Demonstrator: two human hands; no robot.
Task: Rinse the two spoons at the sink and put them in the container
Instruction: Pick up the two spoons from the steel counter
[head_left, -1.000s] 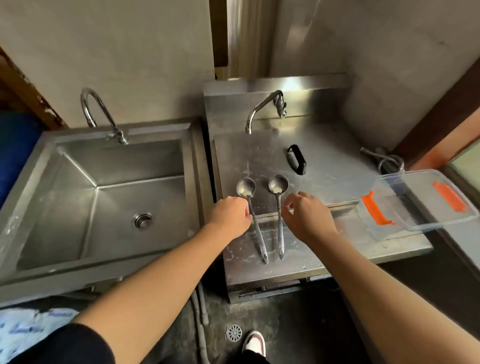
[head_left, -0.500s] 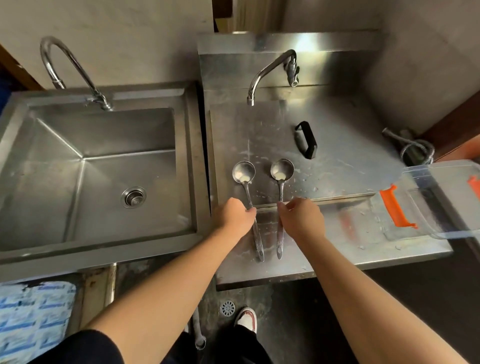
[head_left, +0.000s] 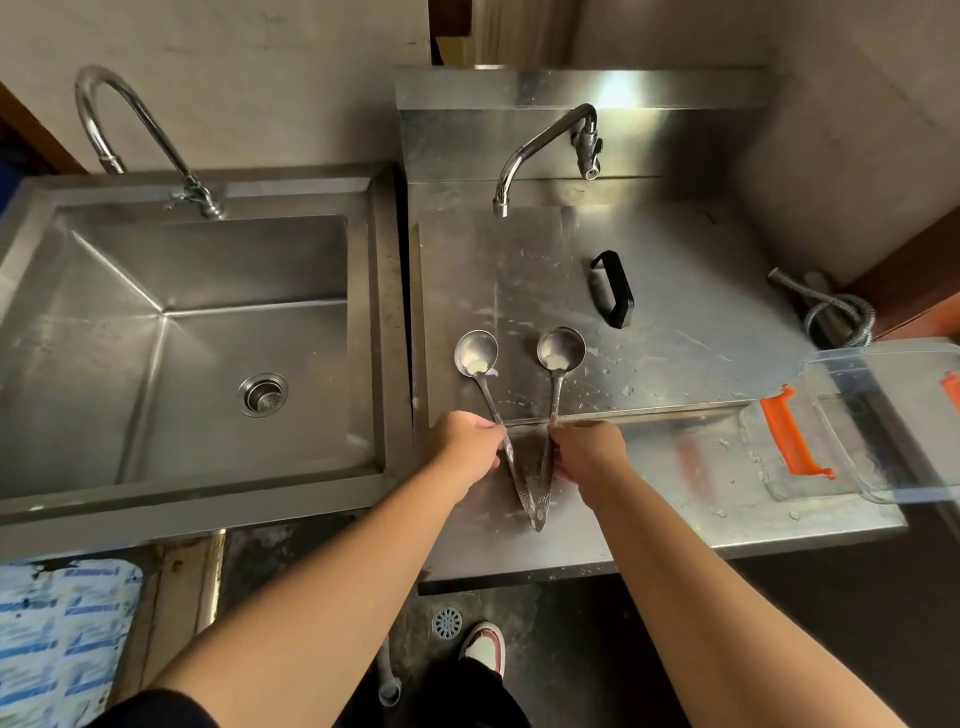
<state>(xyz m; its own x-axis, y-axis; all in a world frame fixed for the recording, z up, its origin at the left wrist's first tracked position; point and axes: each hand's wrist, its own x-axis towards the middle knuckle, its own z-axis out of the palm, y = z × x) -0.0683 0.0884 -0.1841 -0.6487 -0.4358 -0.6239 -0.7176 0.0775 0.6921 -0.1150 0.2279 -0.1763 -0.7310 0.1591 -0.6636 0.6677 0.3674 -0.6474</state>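
Observation:
Two steel spoons lie on the wet steel counter (head_left: 675, 322), bowls away from me, each with white residue in it. My left hand (head_left: 470, 447) is shut on the handle of the left spoon (head_left: 477, 356). My right hand (head_left: 589, 452) is shut on the handle of the right spoon (head_left: 561, 351). The handle ends meet in a V near the counter's front. A clear plastic container (head_left: 883, 415) with orange clips sits at the counter's right edge. The deep sink (head_left: 182, 338) with its drain is to the left.
A tall curved tap (head_left: 135, 135) stands behind the sink. A second tap (head_left: 545, 150) reaches over the counter. A black handle (head_left: 613, 288) lies behind the spoons, a metal hose (head_left: 831, 312) is coiled at the right. My shoe (head_left: 483, 649) and a floor drain (head_left: 447, 622) show below.
Both hands have closed on the spoon handles and swung the handle ends together into a V. The view has shifted closer and lower over the counter.

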